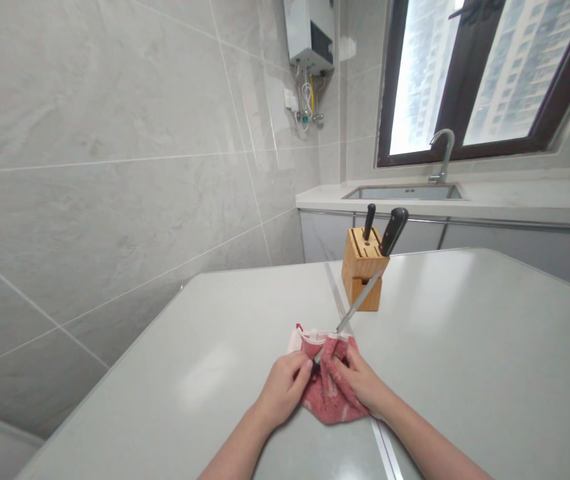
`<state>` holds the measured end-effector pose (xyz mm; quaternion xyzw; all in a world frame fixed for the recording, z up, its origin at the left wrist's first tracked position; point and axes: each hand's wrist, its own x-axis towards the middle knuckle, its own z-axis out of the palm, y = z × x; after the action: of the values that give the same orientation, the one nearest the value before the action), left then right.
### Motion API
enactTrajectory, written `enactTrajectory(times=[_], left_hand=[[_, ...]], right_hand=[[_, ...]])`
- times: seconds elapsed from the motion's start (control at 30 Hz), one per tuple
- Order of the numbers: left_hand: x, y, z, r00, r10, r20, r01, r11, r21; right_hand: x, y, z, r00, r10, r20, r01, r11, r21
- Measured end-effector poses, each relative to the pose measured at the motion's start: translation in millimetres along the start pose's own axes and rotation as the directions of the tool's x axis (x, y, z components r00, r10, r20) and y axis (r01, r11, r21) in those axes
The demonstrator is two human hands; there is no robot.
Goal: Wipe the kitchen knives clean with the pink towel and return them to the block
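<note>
A red and white cloth is bunched between my hands, low over the table. Out of its upper edge slants the narrow steel blade of a knife, pointing up and to the right, away from me. My left hand is closed around the knife's dark handle, of which only a small piece shows, and it touches the cloth's left side. With its fingers closed on the right side of the cloth, my right hand presses the folds around the blade. The middle of the blade is hidden under the cloth.
Just beyond the blade tip stands a wooden knife block with two black-handled knives in it. The white table has a seam running through it. A counter with a sink and faucet lies behind. A tiled wall is at left.
</note>
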<state>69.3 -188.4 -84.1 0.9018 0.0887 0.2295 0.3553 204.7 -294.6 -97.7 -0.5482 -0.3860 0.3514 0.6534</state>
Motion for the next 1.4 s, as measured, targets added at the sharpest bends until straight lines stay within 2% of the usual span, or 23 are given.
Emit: enactTrajectory(times=[0.33,0.93,1.2,1.4], left_hand=[[-0.4,-1.6,-1.0,0.999,-0.044,-0.029,0.045,0.999,0.002],[1.1,-2.9,2.0,0.999,-0.033,-0.002,0.033,0.999,-0.031],[2.4,8.2,-3.2,0.999,0.031,-0.022,-0.029,0.997,0.073],[1.8,9.9,-3.8,0.998,0.038,-0.040,-0.032,0.987,0.160]], right_hand=[[-1.4,-6.5,2.5,0.998,0.053,-0.026,-0.052,0.998,0.045],[0.1,3.1,0.1,1.000,0.020,-0.009,-0.020,1.000,-0.003],[-0.7,-1.6,0.8,0.999,0.002,-0.037,-0.003,1.000,-0.028],[0.1,-3.5,0.8,0.997,0.058,-0.042,-0.058,0.998,0.008]])
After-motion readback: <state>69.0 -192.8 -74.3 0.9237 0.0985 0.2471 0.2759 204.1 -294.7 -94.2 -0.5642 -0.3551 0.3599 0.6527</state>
